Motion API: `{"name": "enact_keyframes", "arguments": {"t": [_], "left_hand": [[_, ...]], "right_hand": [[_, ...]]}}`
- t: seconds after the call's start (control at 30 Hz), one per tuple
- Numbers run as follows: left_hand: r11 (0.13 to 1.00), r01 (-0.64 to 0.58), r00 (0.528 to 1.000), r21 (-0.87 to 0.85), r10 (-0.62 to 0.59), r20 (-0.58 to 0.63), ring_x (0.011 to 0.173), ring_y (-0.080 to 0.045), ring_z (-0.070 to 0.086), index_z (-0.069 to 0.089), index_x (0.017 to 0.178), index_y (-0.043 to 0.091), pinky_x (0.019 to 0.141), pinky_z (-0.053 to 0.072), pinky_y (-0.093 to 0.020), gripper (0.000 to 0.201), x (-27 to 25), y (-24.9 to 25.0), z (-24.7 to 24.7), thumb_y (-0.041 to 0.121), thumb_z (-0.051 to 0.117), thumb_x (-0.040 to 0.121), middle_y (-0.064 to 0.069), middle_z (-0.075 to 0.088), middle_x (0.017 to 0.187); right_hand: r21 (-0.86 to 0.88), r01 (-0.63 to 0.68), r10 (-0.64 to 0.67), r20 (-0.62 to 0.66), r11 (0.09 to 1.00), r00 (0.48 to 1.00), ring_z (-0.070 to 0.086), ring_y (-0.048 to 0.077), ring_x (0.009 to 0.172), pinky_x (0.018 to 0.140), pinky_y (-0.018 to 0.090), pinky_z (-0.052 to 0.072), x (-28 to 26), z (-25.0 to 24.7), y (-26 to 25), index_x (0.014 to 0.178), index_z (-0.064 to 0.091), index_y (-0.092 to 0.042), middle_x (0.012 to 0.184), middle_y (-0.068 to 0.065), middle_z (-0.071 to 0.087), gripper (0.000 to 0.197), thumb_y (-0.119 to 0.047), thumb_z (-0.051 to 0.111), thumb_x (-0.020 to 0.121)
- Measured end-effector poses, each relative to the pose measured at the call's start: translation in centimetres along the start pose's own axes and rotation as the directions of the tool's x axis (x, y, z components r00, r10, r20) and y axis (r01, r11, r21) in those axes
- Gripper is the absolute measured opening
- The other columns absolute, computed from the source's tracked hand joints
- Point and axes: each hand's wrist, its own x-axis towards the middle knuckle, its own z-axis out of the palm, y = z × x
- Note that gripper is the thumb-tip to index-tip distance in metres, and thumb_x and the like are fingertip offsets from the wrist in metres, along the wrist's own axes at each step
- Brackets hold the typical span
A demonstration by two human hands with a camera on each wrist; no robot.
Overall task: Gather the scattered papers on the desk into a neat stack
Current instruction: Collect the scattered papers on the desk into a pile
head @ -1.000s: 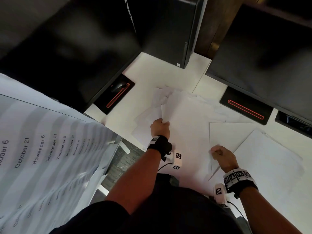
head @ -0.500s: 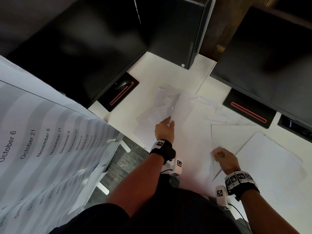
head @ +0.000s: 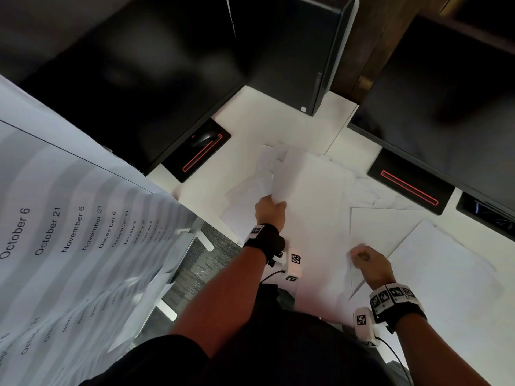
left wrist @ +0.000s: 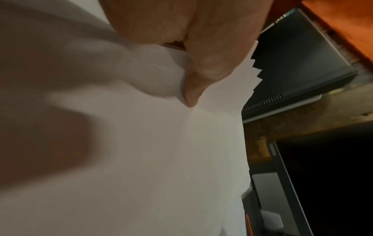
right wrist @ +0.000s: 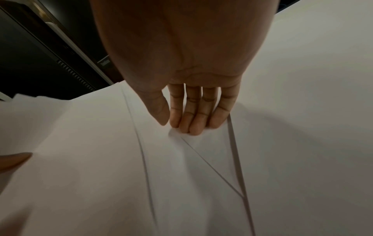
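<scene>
White papers lie scattered and overlapping on the white desk (head: 278,121). My left hand (head: 274,201) grips the near edge of a fanned bundle of sheets (head: 303,185). The left wrist view shows the thumb (left wrist: 199,71) pressed on the staggered paper corners (left wrist: 252,75), with the bundle (left wrist: 161,151) filling the frame. My right hand (head: 355,254) is curled and pinches the left edge of a single sheet (head: 376,227); the fingertips (right wrist: 189,127) and thumb bear on that sheet (right wrist: 201,159). More sheets (head: 446,274) lie to the right, and loose ones (head: 245,196) to the left of the bundle.
Two dark monitors stand on black bases with red lines (head: 203,154) (head: 409,188). A black computer tower (head: 292,51) stands at the back. A large sheet printed with dates (head: 69,232) hangs at the left. The desk's near left edge drops to grey carpet (head: 200,263).
The left hand stretched its fingers forward over the bundle, then curled back into a grip on its edge. The right hand has stayed on its sheet.
</scene>
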Motion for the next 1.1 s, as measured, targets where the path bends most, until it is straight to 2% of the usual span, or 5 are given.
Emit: {"name": "enact_keyframes", "arguments": {"t": [0.33, 0.53, 0.7, 0.87, 1.1], "left_hand": [[0.986, 0.156, 0.973, 0.063, -0.142, -0.184, 0.11, -0.038, 0.063, 0.067, 0.114, -0.001, 0.091, 0.053, -0.042, 0.035, 2.1, -2.9, -2.9, 0.017, 0.067, 0.084, -0.023, 0.066, 0.119], [0.947, 0.236, 0.949, 0.219, -0.176, -0.262, 0.148, -0.034, 0.017, 0.072, 0.112, 0.01, 0.119, 0.019, -0.057, 0.034, 3.6, -3.4, -4.2, 0.03, 0.065, 0.085, -0.005, 0.021, 0.162], [0.967, 0.241, 0.949, 0.084, -0.217, -0.228, 0.14, -0.034, 0.034, 0.065, 0.121, 0.006, 0.114, 0.031, -0.057, 0.048, 4.5, -3.1, -4.5, 0.031, 0.071, 0.081, -0.007, 0.04, 0.152], [0.99, 0.039, 0.989, -0.133, -0.058, -0.139, 0.091, -0.02, 0.064, 0.067, 0.116, 0.007, 0.08, 0.049, -0.026, 0.038, 4.0, -1.9, -4.2, 0.01, 0.073, 0.079, -0.003, 0.068, 0.102], [0.99, -0.036, 0.998, -0.134, 0.029, -0.054, 0.1, -0.024, 0.066, 0.055, 0.131, 0.0, 0.086, 0.051, -0.026, 0.058, 4.5, 0.1, -4.8, 0.005, 0.076, 0.077, -0.007, 0.068, 0.112]], "right_hand": [[-0.026, -0.001, 0.001, -0.003, 1.0, 1.0, 0.066, 0.022, 0.085, 0.086, 0.035, 0.05, 0.1, 0.0, 0.3, 0.085, 0.069, -0.024, 0.083, 0.001, 0.072, 0.006, -0.018, 0.068, 0.087], [-0.042, -0.006, 0.006, -0.002, 0.999, 1.0, 0.064, 0.02, 0.083, 0.081, 0.03, 0.047, 0.0, -0.1, 0.3, 0.087, 0.07, -0.021, 0.08, -0.003, 0.07, 0.003, -0.018, 0.068, 0.087], [-0.059, 0.01, -0.01, -0.008, 0.998, 1.0, 0.063, 0.014, 0.078, 0.074, 0.025, 0.041, -0.3, -0.2, -0.2, 0.084, 0.069, -0.021, 0.076, -0.007, 0.068, 0.004, -0.019, 0.068, 0.087], [-0.063, -0.014, 0.013, -0.012, 0.998, 1.0, 0.064, 0.016, 0.081, 0.078, 0.026, 0.044, -0.3, -0.2, -0.1, 0.085, 0.069, -0.021, 0.079, -0.007, 0.069, 0.003, -0.02, 0.068, 0.087], [-0.06, -0.032, 0.031, -0.014, 0.998, 0.999, 0.062, 0.015, 0.085, 0.083, 0.026, 0.045, -0.8, -0.7, -0.2, 0.092, 0.071, -0.017, 0.082, -0.009, 0.067, 0.007, -0.02, 0.066, 0.089]]}}
